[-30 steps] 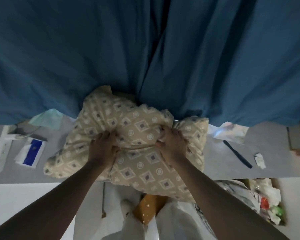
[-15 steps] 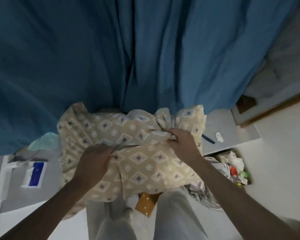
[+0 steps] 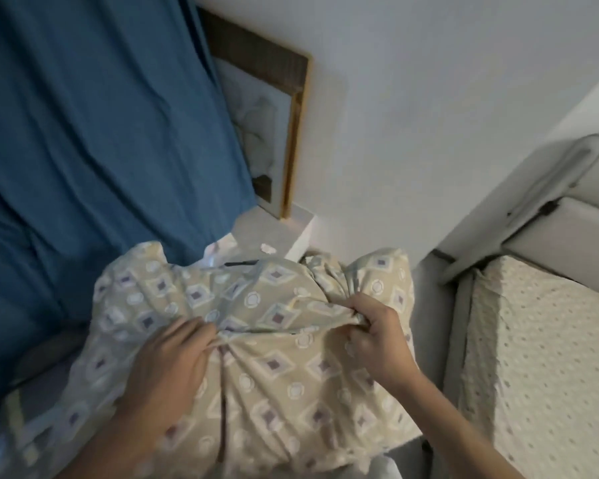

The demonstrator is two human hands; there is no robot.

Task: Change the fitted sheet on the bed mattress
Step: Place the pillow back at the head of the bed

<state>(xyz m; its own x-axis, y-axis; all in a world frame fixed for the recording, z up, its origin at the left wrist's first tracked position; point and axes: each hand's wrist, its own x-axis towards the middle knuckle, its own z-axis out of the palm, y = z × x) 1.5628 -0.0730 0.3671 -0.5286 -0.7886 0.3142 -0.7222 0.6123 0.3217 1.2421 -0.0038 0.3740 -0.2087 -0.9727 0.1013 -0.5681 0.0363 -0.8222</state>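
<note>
Bundled beige fitted sheet with diamond-and-circle print (image 3: 256, 357) held in front of me, above the floor. My left hand (image 3: 166, 368) grips a gather at its middle; my right hand (image 3: 374, 340) is clenched round a bunched fold near the top right. Bare cream dotted mattress (image 3: 540, 368) lies just right of the bundle. Blue curtain (image 3: 94, 133) hangs behind, to the left.

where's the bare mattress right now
In the head view the bare cream dotted foam mattress sits at the right edge, just right of the bundled beige diamond-patterned sheet and below the white wall.
</note>
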